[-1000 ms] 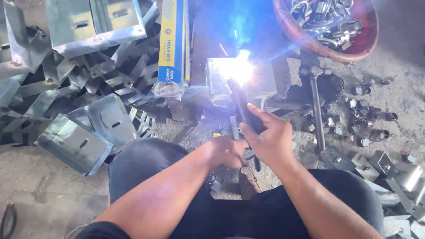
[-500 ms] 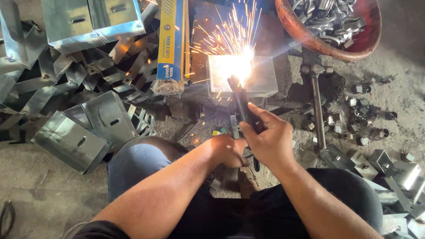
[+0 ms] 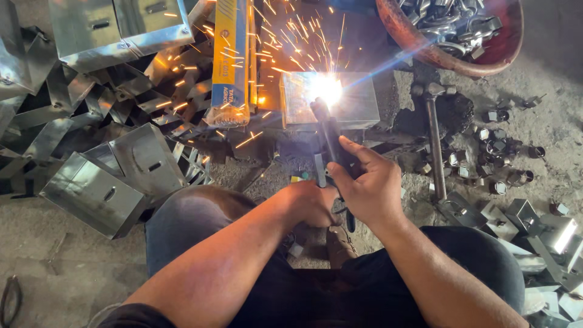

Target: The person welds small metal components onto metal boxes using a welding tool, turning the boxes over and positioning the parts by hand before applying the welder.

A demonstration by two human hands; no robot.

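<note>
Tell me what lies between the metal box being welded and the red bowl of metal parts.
In the head view, only bare, gritty ground separates the metal box from the red bowl; the hammer lies just below that gap.

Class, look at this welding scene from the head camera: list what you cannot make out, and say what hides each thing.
1. Tip of the electrode holder, head view: lost in the arc glare.
2. Weld spot on the metal box: washed out by glare.
3. Left hand fingers: tucked behind the right hand.
4. Red bowl: cut off by the top edge.
5. Dark tool on the floor: cut off by the left edge.
</note>
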